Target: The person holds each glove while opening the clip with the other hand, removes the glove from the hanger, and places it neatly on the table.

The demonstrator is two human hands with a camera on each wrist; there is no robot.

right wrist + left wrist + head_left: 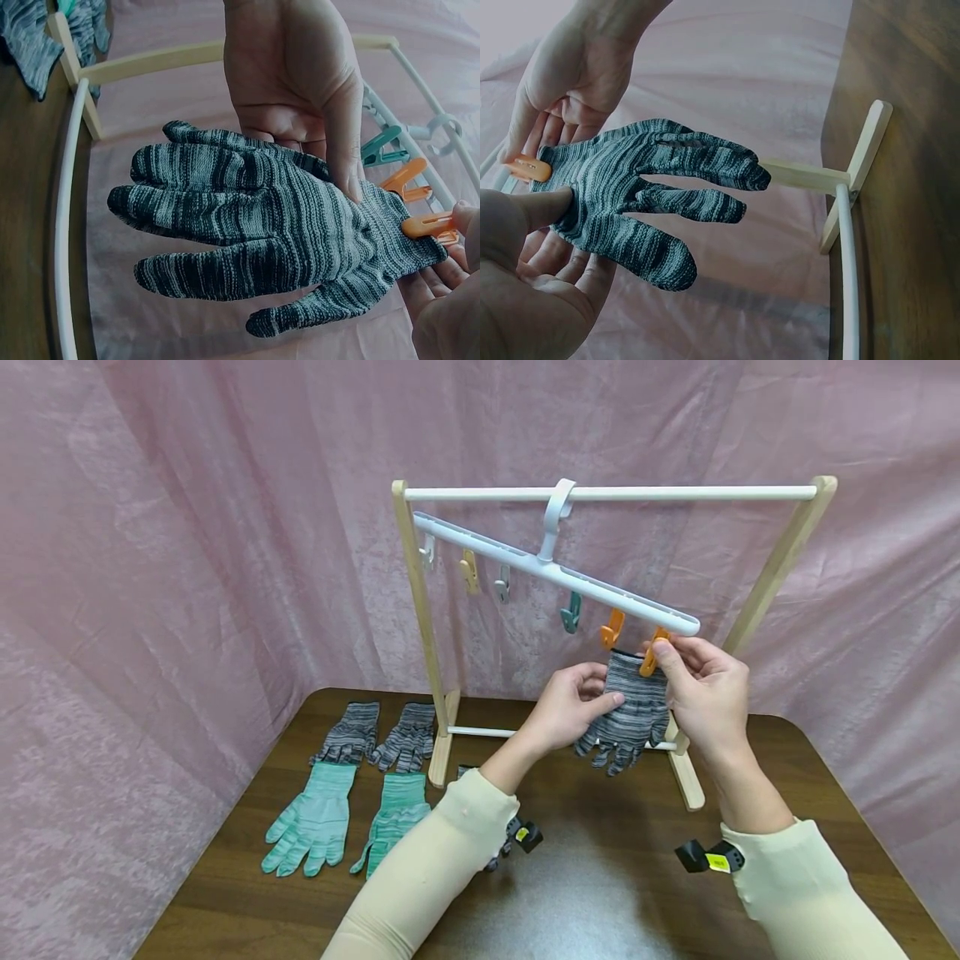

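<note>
**Grey glove held up at the end clip of a peg hanger**

A pink crinkled cloth backdrop (187,568) closes in the scene on all sides, and a dark brown wooden table (600,893) fills the lower part of the head view. At the left of the table lie two grey striped gloves (378,739) side by side, and just in front of them two mint-green gloves (345,818), all flat with fingers pointing toward the person.

Further right stands a small drying rack (420,627) with pale wooden uprights and a white top rail. From that rail hangs a white peg hanger (555,572), tilted so its right end sits lower. Its clips run along the bar: a white one, a yellow one, a grey one, a teal clip (571,612) and then an orange clip (611,628).

Below the hanger's low end, the left hand (570,706) holds a grey striped glove (628,710) with the thumb laid across its front and the fingers behind, gripping the glove's palm area. The glove hangs cuff up and fingers down, in the air above the rack's lower crossbar. Its cuff reaches the last orange peg (651,658) at the hanger's end.

The right hand (705,693) is at the cuff, its thumb and fingers pinching that last orange peg, with the glove's cuff edge right at the peg's mouth. Cream sleeves cover both forearms.
</note>
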